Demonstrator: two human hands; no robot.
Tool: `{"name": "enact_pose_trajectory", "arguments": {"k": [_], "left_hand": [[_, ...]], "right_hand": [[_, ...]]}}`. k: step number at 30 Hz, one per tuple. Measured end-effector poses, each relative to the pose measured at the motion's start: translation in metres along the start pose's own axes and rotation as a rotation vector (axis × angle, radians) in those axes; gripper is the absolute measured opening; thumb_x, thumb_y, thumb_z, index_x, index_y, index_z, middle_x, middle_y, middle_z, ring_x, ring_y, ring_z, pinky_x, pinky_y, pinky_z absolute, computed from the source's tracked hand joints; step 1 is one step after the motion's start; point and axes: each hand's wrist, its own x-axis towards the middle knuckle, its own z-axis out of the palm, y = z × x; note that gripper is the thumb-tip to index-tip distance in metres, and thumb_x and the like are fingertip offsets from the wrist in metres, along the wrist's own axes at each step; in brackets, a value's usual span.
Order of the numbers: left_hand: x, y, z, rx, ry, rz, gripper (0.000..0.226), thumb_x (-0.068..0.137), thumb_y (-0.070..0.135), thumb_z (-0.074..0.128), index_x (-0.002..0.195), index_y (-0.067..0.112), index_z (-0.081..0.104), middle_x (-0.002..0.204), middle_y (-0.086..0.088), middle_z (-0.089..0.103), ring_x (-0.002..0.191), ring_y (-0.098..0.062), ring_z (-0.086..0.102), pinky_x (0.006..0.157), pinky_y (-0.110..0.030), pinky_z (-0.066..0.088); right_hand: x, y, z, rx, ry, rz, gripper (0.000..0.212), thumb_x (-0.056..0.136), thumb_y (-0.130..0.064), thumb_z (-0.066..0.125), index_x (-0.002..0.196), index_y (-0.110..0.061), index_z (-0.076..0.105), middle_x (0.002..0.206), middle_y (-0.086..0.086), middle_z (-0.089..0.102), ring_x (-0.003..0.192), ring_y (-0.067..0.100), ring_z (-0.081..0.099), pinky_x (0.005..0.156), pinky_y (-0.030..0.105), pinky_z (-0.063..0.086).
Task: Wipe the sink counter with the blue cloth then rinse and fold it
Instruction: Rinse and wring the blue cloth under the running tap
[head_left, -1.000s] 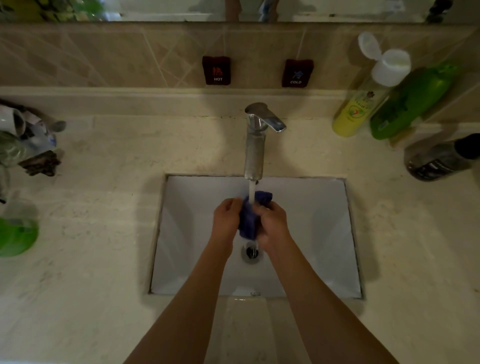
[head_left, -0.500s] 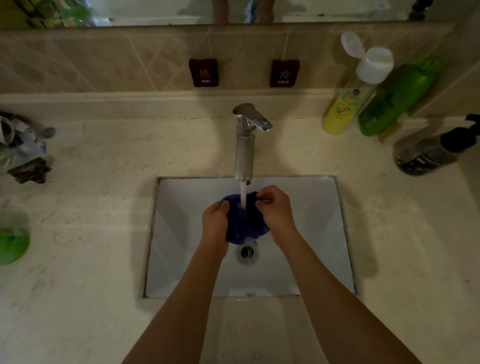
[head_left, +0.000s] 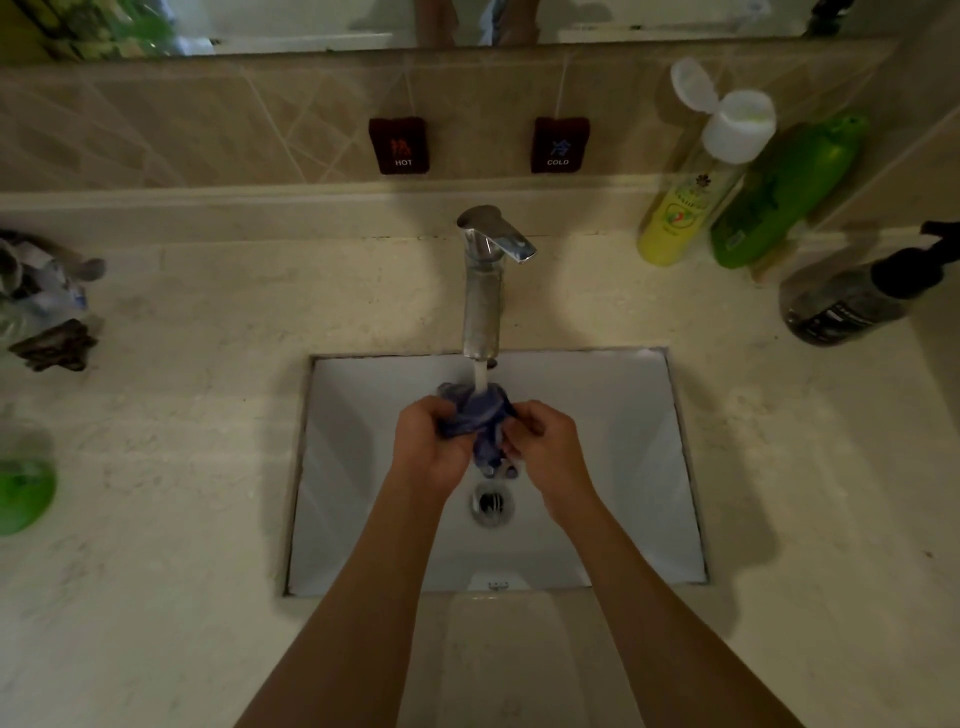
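The blue cloth (head_left: 480, 423) is bunched between the two hands over the white sink (head_left: 623, 467), so that most of its surface is hidden by fingers; only a crumpled top under the running water (head_left: 479, 375) and a short tail hanging toward the drain (head_left: 491, 504) are seen. It is gripped by the left hand (head_left: 431, 447) with curled fingers, and pinched at its right edge by the right hand (head_left: 545, 449); the fingertips themselves are hard to make out. One chrome faucet (head_left: 485, 291) is seen above the basin on the sink counter (head_left: 208, 467). Two dark tags are counted on the tiled wall, one marked HOT (head_left: 399, 145) and one marked COLD (head_left: 560, 144). Three bottles are grouped at the right: a yellow bottle (head_left: 680, 213) with its white cap flipped open, a green bottle (head_left: 779, 197) leaning beside it, and a dark pump bottle (head_left: 852, 301) cut off by the frame edge. At the left, a green object (head_left: 23, 499) is cropped, and a dim cluster of items (head_left: 41, 301) cannot be identified.
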Motion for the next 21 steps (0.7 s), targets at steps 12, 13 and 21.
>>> {"name": "enact_pose_trajectory", "arguments": {"k": [12, 13, 21], "left_hand": [[-0.008, -0.015, -0.014, -0.124, -0.274, 0.019, 0.042, 0.075, -0.013, 0.044, 0.115, -0.007, 0.056, 0.103, -0.02, 0.072, 0.107, -0.031, 0.062, 0.099, -0.034, 0.051], [-0.007, -0.016, -0.016, -0.117, -0.277, 0.02, 0.038, 0.078, -0.013, 0.045, 0.114, -0.005, 0.057, 0.102, -0.018, 0.072, 0.105, -0.028, 0.063, 0.097, -0.031, 0.052], [0.012, -0.015, -0.017, 0.066, 0.079, -0.001, 0.041, 0.095, -0.001, 0.051, 0.136, 0.0, 0.049, 0.124, -0.023, 0.062, 0.093, -0.03, 0.067, 0.063, -0.033, 0.061]], "right_hand": [[0.024, -0.023, 0.003, -0.025, 0.06, 0.071, 0.029, 0.102, -0.026, 0.054, 0.09, 0.001, 0.059, 0.078, 0.008, 0.061, 0.069, 0.014, 0.058, 0.066, 0.026, 0.047], [0.025, -0.024, 0.003, -0.03, 0.065, 0.071, 0.034, 0.101, -0.028, 0.056, 0.091, 0.004, 0.061, 0.079, 0.013, 0.064, 0.069, 0.016, 0.06, 0.067, 0.028, 0.048], [0.022, -0.031, -0.002, 0.319, -0.198, 0.267, 0.02, 0.096, 0.004, 0.051, 0.088, 0.003, 0.07, 0.074, 0.022, 0.066, 0.074, 0.036, 0.056, 0.067, 0.036, 0.048]]}}
